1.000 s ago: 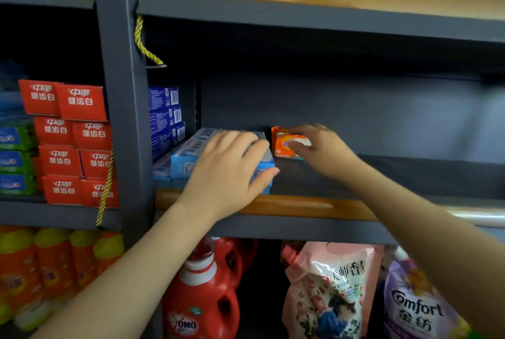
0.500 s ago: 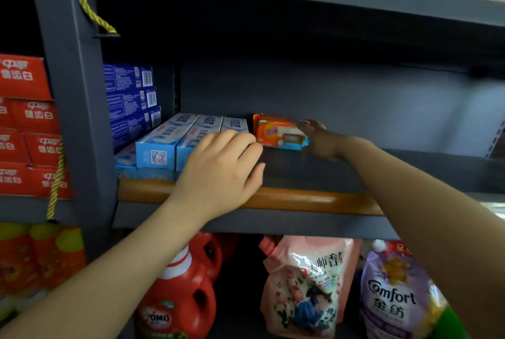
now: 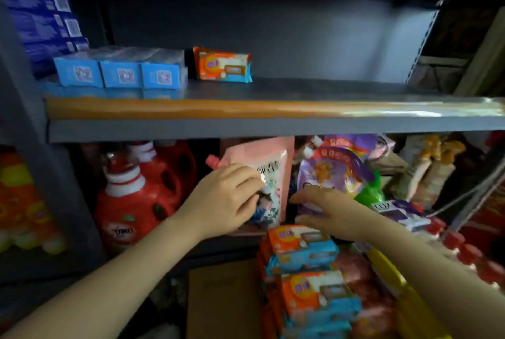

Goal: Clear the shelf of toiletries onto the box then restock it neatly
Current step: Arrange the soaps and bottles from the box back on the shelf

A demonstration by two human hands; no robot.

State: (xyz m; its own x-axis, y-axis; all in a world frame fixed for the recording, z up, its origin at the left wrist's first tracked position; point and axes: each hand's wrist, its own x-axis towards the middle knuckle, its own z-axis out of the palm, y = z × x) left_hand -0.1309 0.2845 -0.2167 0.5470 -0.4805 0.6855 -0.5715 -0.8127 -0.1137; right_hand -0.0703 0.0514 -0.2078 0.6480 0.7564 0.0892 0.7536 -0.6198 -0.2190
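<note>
- Both hands have come down off the shelf (image 3: 246, 109) since half a second ago; the orange soap pack (image 3: 222, 64) now lies alone beside the blue boxes (image 3: 120, 71).
- Left hand (image 3: 224, 199) is below the shelf, fingers loosely bent, holding nothing.
- Right hand (image 3: 325, 209) is flat, fingers straight, just above the stacked soap packs (image 3: 306, 256) on the cardboard box (image 3: 221, 303).

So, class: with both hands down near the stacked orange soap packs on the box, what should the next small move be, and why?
Probably the right hand should grip the top pack of the stack just below it and carry it to the shelf. Only one orange pack stands there beside the blue boxes, with bare shelf to its right.
</note>
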